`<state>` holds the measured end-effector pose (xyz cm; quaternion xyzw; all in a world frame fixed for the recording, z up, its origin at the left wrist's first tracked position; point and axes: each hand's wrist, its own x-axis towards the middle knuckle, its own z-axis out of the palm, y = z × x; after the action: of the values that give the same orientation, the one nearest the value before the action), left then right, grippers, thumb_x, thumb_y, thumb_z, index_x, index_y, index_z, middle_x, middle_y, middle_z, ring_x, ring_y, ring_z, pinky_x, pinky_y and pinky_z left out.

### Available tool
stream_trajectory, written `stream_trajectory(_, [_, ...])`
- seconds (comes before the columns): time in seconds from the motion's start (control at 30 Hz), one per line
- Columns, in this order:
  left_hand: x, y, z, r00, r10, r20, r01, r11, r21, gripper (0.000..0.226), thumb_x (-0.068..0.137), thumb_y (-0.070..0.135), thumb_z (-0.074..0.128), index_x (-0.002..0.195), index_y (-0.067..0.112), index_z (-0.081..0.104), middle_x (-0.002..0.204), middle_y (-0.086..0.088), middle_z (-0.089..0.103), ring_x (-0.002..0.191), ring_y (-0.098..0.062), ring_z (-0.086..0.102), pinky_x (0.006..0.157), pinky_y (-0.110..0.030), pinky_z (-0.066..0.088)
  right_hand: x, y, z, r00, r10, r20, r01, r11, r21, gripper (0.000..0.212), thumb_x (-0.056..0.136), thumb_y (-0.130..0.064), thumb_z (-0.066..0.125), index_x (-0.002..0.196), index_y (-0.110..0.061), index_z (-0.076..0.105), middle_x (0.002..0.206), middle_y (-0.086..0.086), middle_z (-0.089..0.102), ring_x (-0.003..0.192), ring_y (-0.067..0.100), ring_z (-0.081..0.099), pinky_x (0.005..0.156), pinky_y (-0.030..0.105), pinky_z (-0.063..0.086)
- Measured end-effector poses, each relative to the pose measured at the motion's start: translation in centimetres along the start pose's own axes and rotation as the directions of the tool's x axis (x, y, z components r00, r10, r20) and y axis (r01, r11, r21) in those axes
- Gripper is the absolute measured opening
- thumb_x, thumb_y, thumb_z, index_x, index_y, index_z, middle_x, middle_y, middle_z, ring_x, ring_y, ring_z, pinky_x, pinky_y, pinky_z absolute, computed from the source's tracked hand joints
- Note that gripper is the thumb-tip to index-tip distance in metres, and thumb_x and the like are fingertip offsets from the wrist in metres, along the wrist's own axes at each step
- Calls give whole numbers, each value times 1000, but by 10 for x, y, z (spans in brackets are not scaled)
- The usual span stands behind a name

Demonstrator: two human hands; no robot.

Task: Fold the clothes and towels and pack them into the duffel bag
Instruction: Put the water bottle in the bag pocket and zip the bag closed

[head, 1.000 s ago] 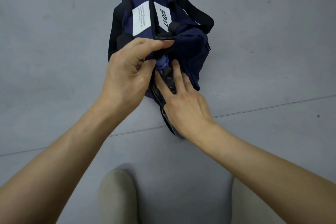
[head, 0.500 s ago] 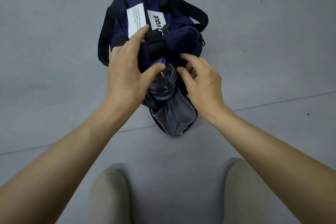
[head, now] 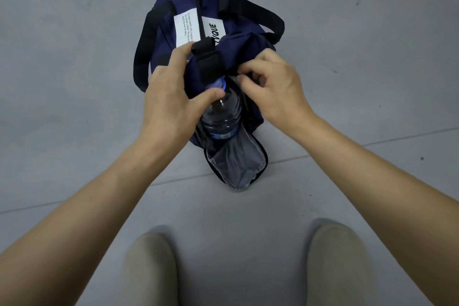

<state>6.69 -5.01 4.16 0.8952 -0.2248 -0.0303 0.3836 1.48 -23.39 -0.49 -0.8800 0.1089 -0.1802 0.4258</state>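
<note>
Duffel bag (head: 248, 45), navy, is found lying on the grey floor (head: 74, 82) with its near end toward the person. The end pocket (head: 250, 117) on that side is open, and its grey-lined flap (head: 236, 164) is dropped onto the floor. A clear bottle (head: 222, 117) with a blue cap is lodged in the pocket, its neck just under a black strap (head: 208, 62).

The bag's near end is gripped by the left hand (head: 169, 99), fingers over the top and thumb pressed against the bottle neck. The pocket's right edge is pinched by the curled fingers of the right hand (head: 275, 87); whether a zip pull is held cannot be told.

No clothes or towels are visible, so folding and packing are judged largely complete, with the pocket closure now in hand. For the next move, the bottle must be seated deeper and the flap raised before any zip can be run.
</note>
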Motion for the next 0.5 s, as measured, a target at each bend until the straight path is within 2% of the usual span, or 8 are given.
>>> stream_trajectory(0.07, [1,3,4,999,44,-12,-43,997,59,70,76,40,81,137,28,47,112,12,62,106,-23,55,88,-42,50,0,1,-9,994,88,57,-97,981,169,5,87,-22,68,88,-23,73,89,-4,54,70,4,50,68,22,43])
stream_trajectory(0.13, [3,5,7,996,82,-27,-78,988,130,65,78,41,80,133,22,51,106,12,59,101,-25,52,85,-43,48,1,1,-16,984,147,105,-171,946,276,9,86,-20,66,83,-28,68,88,-4,53,70,7,50,70,22,42])
stream_trajectory(0.27, [10,4,10,987,145,-69,-114,937,329,54,79,51,77,112,14,55,96,1,56,90,-27,48,77,-45,43,7,-1,-27,936,229,266,-325,851,412,17,89,-11,63,78,-24,65,75,-7,53,64,10,47,64,25,43])
stream_trajectory(0.37, [13,3,10,979,178,-103,-121,902,414,51,80,55,74,98,13,53,89,3,45,84,-25,42,72,-39,32,11,-1,-30,886,220,409,-417,766,490,13,83,-13,57,72,-21,57,72,-2,46,69,12,42,62,26,38])
stream_trajectory(0.43, [12,5,9,982,164,-99,-106,896,431,51,80,57,72,102,13,56,91,-1,51,88,-28,47,74,-39,32,12,-3,-34,850,212,482,-467,728,502,11,81,-12,54,73,-20,51,75,1,41,71,12,39,63,27,35])
stream_trajectory(0.5, [13,7,8,990,109,-90,-64,914,402,52,79,57,72,109,17,59,99,-1,57,96,-30,51,78,-38,33,13,-5,-37,835,208,510,-475,742,473,12,82,-13,52,73,-21,50,75,-1,41,72,11,39,64,27,36])
